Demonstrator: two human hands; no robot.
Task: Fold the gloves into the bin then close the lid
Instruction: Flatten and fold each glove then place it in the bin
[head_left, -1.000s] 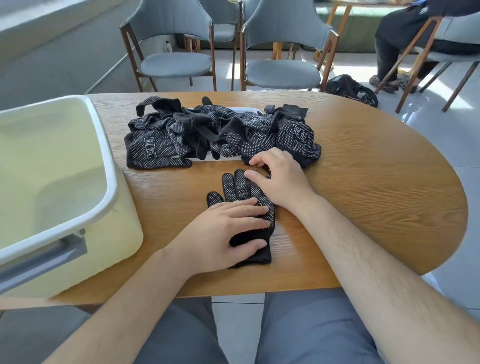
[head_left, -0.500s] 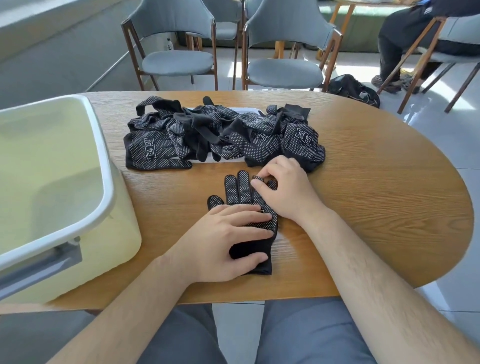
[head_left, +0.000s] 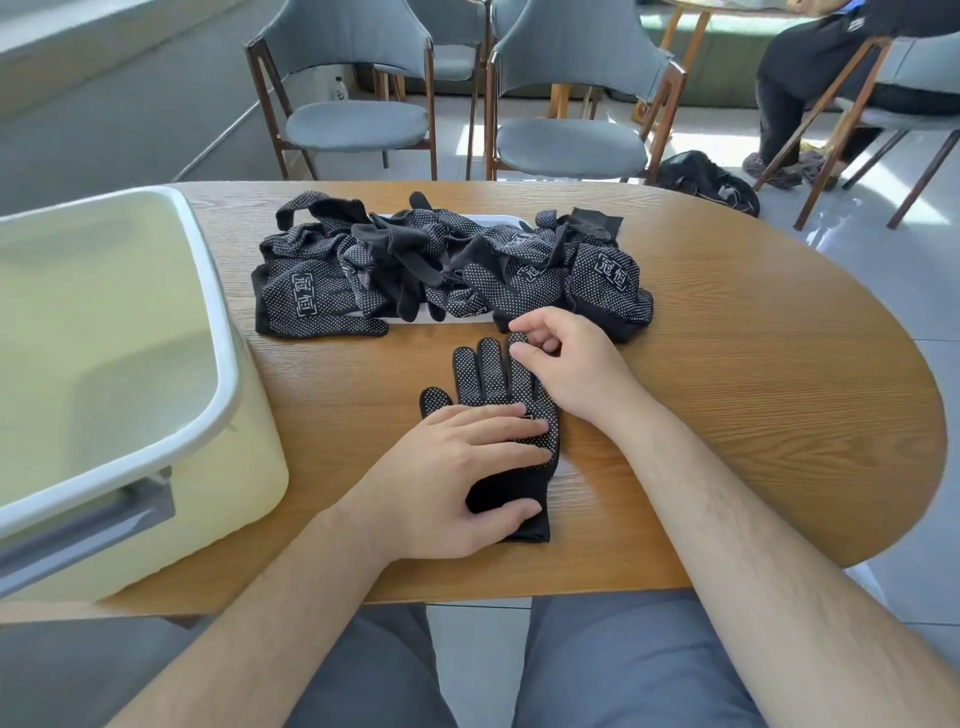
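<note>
A black glove with white dots lies flat on the table, fingers pointing away from me. My left hand presses on its palm and cuff with straight fingers, thumb at the cuff edge. My right hand has curled fingers and pinches the tip of one of the glove's right-side fingers. Behind it lies a pile of several more black dotted gloves. The pale yellow bin with a white rim stands open at the left. A white flat panel shows under the pile, mostly hidden.
The rounded wooden table ends close on the right and front. Two grey chairs stand behind it. A black bag lies on the floor, and a seated person is at the far right.
My right hand has slid off the glove's fingers toward their tips and curled to pinch one. More of the glove's fingers now show. My left hand has stayed pressing on the glove.
</note>
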